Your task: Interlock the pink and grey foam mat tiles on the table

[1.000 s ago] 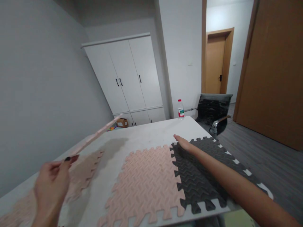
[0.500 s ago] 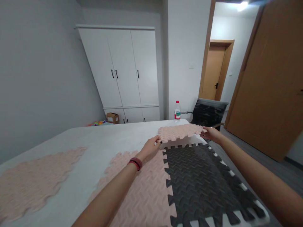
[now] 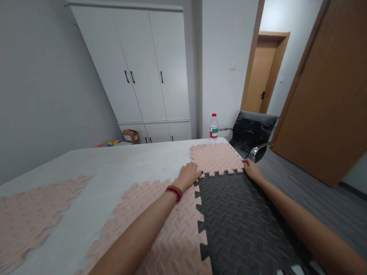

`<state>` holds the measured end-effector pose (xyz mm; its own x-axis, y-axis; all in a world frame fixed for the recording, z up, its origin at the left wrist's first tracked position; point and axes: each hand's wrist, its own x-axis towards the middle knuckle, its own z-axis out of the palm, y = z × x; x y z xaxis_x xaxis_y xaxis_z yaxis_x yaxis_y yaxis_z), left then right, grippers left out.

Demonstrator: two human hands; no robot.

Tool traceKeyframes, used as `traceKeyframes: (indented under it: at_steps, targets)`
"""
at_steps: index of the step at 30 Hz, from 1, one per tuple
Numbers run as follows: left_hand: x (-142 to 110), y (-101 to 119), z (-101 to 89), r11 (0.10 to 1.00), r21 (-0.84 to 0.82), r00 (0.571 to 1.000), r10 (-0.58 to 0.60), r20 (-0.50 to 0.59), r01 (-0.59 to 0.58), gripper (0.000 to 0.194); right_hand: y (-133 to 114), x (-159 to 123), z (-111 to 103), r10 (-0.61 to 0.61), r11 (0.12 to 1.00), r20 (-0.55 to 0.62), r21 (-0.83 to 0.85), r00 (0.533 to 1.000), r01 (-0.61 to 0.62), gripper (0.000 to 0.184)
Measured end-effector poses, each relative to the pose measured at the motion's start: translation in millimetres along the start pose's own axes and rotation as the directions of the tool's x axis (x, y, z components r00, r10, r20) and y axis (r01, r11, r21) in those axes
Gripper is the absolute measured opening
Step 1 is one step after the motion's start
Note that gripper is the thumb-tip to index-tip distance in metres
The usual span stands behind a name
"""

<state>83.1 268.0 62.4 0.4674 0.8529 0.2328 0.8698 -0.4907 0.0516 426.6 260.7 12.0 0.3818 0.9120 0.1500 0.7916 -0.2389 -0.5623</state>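
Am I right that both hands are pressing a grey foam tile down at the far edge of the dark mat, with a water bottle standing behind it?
Not quite: the foam tile is pink, not grey. The head view shows the left hand and the right hand on its near corners, where it meets the dark mat, with the water bottle standing behind it on the table.

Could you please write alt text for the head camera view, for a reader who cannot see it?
Two bare hands, left hand and right hand, press the near corners of a pink foam tile lying against a dark grey tile on a white table. Another pink tile adjoins the grey one; a water bottle stands beyond.
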Motion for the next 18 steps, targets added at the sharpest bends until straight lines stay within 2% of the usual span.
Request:
traceKeyframes:
  at_steps: [6, 18]
  targets:
    - [-2.1, 4.4, 0.2, 0.998, 0.058, 1.0, 0.021, -0.003, -0.02, 0.032, -4.7, -1.7, -4.9, -0.069, 0.994, 0.033, -0.085, 0.997, 0.071, 0.037]
    - [-4.7, 11.2, 3.2, 0.993, 0.107, 0.998, 0.06, -0.034, -0.056, 0.037, -13.3, -9.6, -1.5, -0.071, 0.965, 0.046, -0.249, 0.996, 0.08, 0.044]
